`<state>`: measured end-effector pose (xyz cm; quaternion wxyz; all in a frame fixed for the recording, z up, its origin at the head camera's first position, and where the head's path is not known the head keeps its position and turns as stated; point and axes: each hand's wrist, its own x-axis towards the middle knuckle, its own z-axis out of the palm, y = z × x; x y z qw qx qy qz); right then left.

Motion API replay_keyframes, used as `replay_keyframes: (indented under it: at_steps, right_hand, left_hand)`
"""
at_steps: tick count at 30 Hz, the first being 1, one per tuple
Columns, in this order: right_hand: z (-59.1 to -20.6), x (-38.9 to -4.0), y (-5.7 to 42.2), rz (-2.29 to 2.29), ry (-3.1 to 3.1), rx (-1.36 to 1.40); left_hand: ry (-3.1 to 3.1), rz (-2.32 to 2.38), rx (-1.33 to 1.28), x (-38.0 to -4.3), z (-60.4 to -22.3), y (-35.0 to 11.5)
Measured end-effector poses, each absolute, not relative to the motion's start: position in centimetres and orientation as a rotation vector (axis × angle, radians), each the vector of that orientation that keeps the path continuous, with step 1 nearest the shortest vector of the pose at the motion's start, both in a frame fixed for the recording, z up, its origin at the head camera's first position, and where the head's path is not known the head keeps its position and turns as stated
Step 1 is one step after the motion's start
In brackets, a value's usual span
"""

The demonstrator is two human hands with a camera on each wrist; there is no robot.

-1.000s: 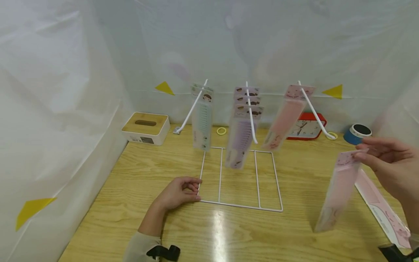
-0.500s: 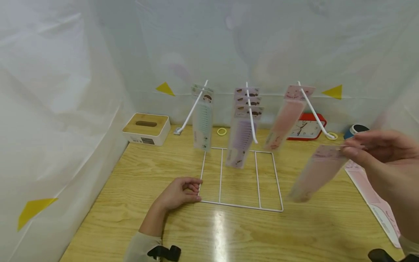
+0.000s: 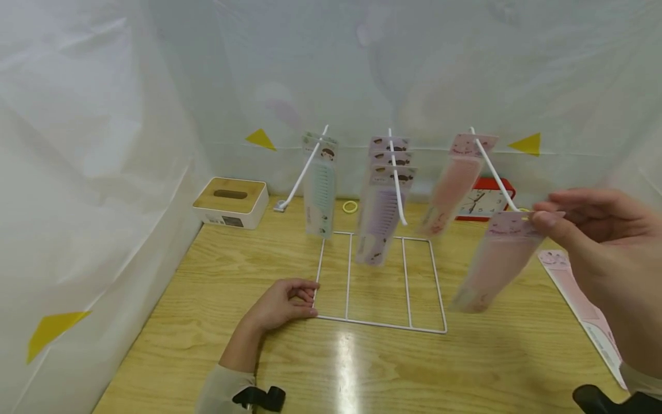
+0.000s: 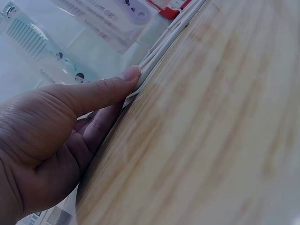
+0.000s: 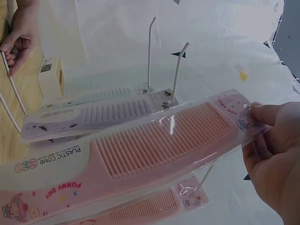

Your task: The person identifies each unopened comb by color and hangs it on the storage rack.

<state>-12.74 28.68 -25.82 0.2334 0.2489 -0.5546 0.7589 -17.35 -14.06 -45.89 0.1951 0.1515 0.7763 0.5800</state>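
Note:
My right hand (image 3: pixel 600 241) pinches the top corner of a packaged pink comb (image 3: pixel 499 259) between thumb and fingers. The bag hangs tilted, its punched header overlapping the tip of the right white hook (image 3: pixel 493 167) in the head view. Another packaged pink comb (image 3: pixel 455 184) hangs farther back on that hook. Purple packaged combs (image 3: pixel 383 215) hang on the middle hook, and green ones (image 3: pixel 320 190) on the left hook. My left hand (image 3: pixel 281 302) grips the near left corner of the white wire rack base (image 3: pixel 380 326), thumb on the wire in the left wrist view (image 4: pixel 108 91).
Another packaged pink comb (image 3: pixel 581 299) lies on the table at right, partly behind my right forearm. Along the back stand a tissue box (image 3: pixel 233 201), a red clock (image 3: pixel 481 201) and a yellow ring (image 3: pixel 350 207). White sheeting (image 3: pixel 310 69) surrounds the table.
My right hand has moved left and up with the pink comb, bringing its header to the right hook's tip. The left hand stays on the rack base.

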Motion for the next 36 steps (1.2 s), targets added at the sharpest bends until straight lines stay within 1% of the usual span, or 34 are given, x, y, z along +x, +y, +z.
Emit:
replay_keyframes:
  at_steps: [3,6,10,19,25,29,36]
  right_hand:
    - [-25.8,-13.1,28.5,2.096,-1.486,0.738]
    - [-25.7,-13.5,28.4,2.09,-1.504,0.728]
    - [-25.7,-14.2,28.3,2.023,-1.621,0.623]
    - [-25.5,-18.2,28.2,1.98,-1.711,0.532]
    - [-25.4,-20.3,28.4,1.951,-1.724,0.471]
    - [-25.1,-21.2,28.5,1.922,-1.796,0.457]
    - [-25.0,-22.4,28.6,2.023,-1.723,0.556]
  left_hand:
    - [2.175,1.63,0.431,-17.3,-45.9,-14.1]
    - [2.172,1.639,0.433,-17.3,-45.8,-14.0]
    - [2.164,1.64,0.434,-17.3,-45.8,-14.1]
    - [2.188,1.64,0.438,-17.3,-45.8,-14.2]
    - [2.18,1.638,0.426,-17.4,-45.7,-14.1]
    - [2.17,1.647,0.43,-17.3,-45.7,-13.9]
    - [2.165,1.649,0.425,-17.3,-45.8,-14.0]
